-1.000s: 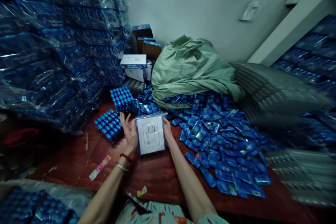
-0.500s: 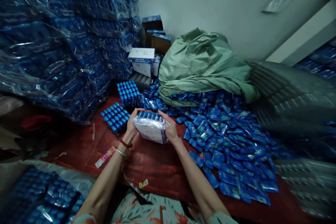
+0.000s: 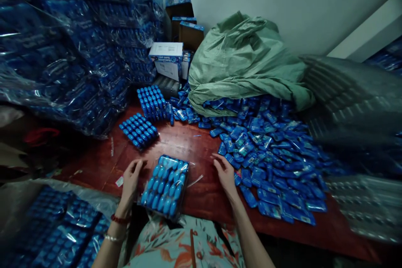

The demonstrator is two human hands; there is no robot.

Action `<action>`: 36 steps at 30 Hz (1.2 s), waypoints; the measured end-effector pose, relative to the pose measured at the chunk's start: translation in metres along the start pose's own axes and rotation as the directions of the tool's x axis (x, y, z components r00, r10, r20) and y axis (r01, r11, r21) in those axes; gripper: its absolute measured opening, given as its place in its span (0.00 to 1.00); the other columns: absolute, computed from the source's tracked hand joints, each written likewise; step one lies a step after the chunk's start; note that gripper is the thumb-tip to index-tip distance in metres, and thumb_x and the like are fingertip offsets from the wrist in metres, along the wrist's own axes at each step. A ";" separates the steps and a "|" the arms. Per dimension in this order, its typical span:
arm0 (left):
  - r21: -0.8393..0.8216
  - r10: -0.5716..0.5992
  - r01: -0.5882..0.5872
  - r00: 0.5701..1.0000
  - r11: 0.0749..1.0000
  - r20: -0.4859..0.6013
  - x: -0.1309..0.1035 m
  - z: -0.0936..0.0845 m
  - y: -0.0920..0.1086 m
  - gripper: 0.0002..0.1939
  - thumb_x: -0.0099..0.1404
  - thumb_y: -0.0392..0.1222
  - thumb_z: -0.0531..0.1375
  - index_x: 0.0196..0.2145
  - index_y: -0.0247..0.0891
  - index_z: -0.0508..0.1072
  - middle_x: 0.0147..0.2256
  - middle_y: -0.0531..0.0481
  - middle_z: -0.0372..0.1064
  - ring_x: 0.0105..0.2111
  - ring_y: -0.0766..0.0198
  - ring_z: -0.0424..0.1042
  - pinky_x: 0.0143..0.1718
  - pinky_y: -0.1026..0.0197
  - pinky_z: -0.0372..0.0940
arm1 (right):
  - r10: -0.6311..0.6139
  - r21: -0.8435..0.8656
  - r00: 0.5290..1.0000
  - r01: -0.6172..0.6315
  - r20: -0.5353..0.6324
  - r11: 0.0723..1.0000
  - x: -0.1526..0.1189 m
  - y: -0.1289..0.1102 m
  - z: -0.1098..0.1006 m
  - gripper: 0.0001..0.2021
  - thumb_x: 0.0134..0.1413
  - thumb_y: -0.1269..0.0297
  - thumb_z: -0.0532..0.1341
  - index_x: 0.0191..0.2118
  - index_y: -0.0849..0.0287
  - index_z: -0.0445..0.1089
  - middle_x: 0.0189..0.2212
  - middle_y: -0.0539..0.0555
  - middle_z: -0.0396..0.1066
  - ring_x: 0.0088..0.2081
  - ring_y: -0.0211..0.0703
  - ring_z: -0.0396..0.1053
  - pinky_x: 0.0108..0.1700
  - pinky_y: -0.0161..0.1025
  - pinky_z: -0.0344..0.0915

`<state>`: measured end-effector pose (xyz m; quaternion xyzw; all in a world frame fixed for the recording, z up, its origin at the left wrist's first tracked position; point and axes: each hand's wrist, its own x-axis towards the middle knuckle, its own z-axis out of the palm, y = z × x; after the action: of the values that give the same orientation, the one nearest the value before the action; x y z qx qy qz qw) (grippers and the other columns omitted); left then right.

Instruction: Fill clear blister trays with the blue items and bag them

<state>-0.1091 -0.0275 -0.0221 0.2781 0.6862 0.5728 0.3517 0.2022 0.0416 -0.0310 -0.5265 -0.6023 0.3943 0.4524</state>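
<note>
At the lower centre of the frame, 1 pack of blue bottles (image 3: 165, 186) lies on the red table (image 3: 179, 138) in clear film, tops facing up. Both hands are empty and well apart: the left hand (image 3: 131, 178) is just beside the pack, the right hand (image 3: 225, 171) near the pile of blue packets (image 3: 266, 159) at centre right. This pack's wrapping looks done, as a judgement. Left of centre, 2 more blocks of bottles (image 3: 139, 130) show no clear film, so they seem unwrapped; the packets lie loose and unstacked.
</note>
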 end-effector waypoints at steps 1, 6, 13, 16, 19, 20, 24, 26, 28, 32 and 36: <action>0.033 -0.049 0.050 0.998 0.998 -0.028 -0.006 -0.008 -0.006 0.27 0.47 0.62 0.62 0.34 0.35 0.71 0.34 0.47 0.72 0.35 0.59 0.70 0.39 0.60 0.64 | -0.002 -0.044 0.999 0.004 0.033 0.999 -0.002 0.004 -0.007 0.14 0.58 0.61 0.53 0.47 0.58 0.68 0.44 0.57 0.70 0.46 0.46 0.68 0.51 0.48 0.63; 0.142 -0.303 0.293 0.951 0.946 0.058 -0.045 -0.035 -0.018 0.34 0.43 0.68 0.61 0.38 0.36 0.72 0.36 0.44 0.73 0.37 0.53 0.72 0.40 0.55 0.67 | -0.103 -0.317 0.848 0.304 0.520 0.899 -0.024 -0.003 -0.003 0.20 0.53 0.65 0.59 0.53 0.52 0.62 0.51 0.57 0.62 0.51 0.48 0.61 0.53 0.48 0.60; 0.201 -0.411 0.369 0.880 0.907 0.237 -0.092 -0.018 0.004 0.31 0.47 0.57 0.65 0.44 0.35 0.71 0.46 0.42 0.71 0.49 0.50 0.67 0.53 0.52 0.60 | -0.198 -0.317 0.724 0.508 0.661 0.801 -0.062 0.015 0.058 0.14 0.53 0.80 0.46 0.35 0.59 0.65 0.34 0.57 0.66 0.40 0.46 0.63 0.49 0.49 0.62; -0.023 -0.429 0.470 0.823 0.882 0.372 -0.105 -0.011 0.011 0.28 0.51 0.53 0.64 0.48 0.37 0.70 0.47 0.44 0.71 0.49 0.51 0.68 0.52 0.52 0.62 | -0.203 -0.259 0.737 0.461 0.644 0.849 -0.059 0.013 0.068 0.13 0.52 0.78 0.46 0.33 0.59 0.65 0.32 0.56 0.65 0.37 0.46 0.62 0.46 0.48 0.62; -0.245 -0.466 0.598 0.772 0.763 0.432 -0.108 -0.010 0.013 0.26 0.54 0.49 0.64 0.48 0.35 0.70 0.44 0.43 0.73 0.47 0.53 0.70 0.50 0.53 0.64 | -0.149 -0.160 0.761 0.315 0.631 0.935 -0.045 0.001 0.076 0.09 0.54 0.71 0.49 0.30 0.58 0.65 0.29 0.55 0.65 0.34 0.45 0.61 0.41 0.43 0.62; -0.291 -0.511 0.648 0.746 0.704 0.426 -0.106 -0.012 0.013 0.25 0.54 0.48 0.64 0.47 0.33 0.71 0.42 0.42 0.74 0.45 0.53 0.72 0.49 0.53 0.65 | -0.103 -0.130 0.772 0.233 0.627 0.964 -0.040 -0.002 0.079 0.08 0.54 0.68 0.50 0.28 0.58 0.64 0.27 0.54 0.65 0.32 0.43 0.61 0.38 0.41 0.61; -0.435 -0.633 0.754 0.653 0.492 0.416 -0.085 -0.024 0.022 0.20 0.53 0.43 0.65 0.43 0.31 0.72 0.35 0.43 0.76 0.36 0.53 0.75 0.43 0.51 0.68 | 0.111 -0.070 0.774 -0.086 0.623 0.994 -0.035 -0.005 0.087 0.11 0.51 0.57 0.53 0.24 0.57 0.59 0.21 0.48 0.60 0.25 0.37 0.57 0.28 0.33 0.55; -0.492 -0.608 0.746 0.659 0.450 0.443 -0.076 -0.028 0.026 0.17 0.55 0.41 0.63 0.42 0.32 0.71 0.34 0.44 0.76 0.36 0.54 0.75 0.42 0.51 0.68 | 0.183 -0.055 0.740 -0.194 0.648 0.979 -0.046 -0.004 0.087 0.13 0.50 0.53 0.54 0.24 0.57 0.58 0.17 0.45 0.55 0.21 0.34 0.52 0.23 0.31 0.50; -0.526 -0.582 0.734 0.670 0.430 0.461 -0.071 -0.028 0.027 0.15 0.56 0.40 0.62 0.41 0.33 0.71 0.33 0.45 0.76 0.36 0.54 0.75 0.42 0.51 0.68 | 0.264 -0.056 0.648 -0.323 0.715 0.945 -0.063 -0.008 0.088 0.14 0.49 0.51 0.54 0.27 0.57 0.59 0.15 0.42 0.50 0.18 0.32 0.47 0.21 0.30 0.46; -0.542 -0.562 0.715 0.691 0.441 0.455 -0.070 -0.023 0.019 0.14 0.56 0.37 0.61 0.42 0.32 0.70 0.32 0.45 0.76 0.36 0.55 0.75 0.43 0.51 0.67 | 0.292 -0.103 0.472 -0.386 0.832 0.917 -0.094 -0.029 0.100 0.14 0.50 0.53 0.55 0.33 0.59 0.66 0.16 0.43 0.53 0.18 0.31 0.50 0.21 0.30 0.45; -0.498 -0.569 0.726 0.684 0.474 0.456 -0.072 -0.031 0.013 0.16 0.55 0.39 0.61 0.42 0.32 0.71 0.33 0.44 0.76 0.36 0.54 0.75 0.43 0.52 0.68 | 0.241 -0.071 0.502 -0.334 0.831 0.940 -0.096 -0.042 0.106 0.19 0.52 0.50 0.54 0.22 0.60 0.65 0.13 0.43 0.50 0.17 0.31 0.47 0.20 0.31 0.42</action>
<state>-0.0910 -0.0994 0.0056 -0.0801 0.4526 0.5575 0.6913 0.0920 -0.0594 -0.0337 -0.3477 -0.6268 0.6939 0.0686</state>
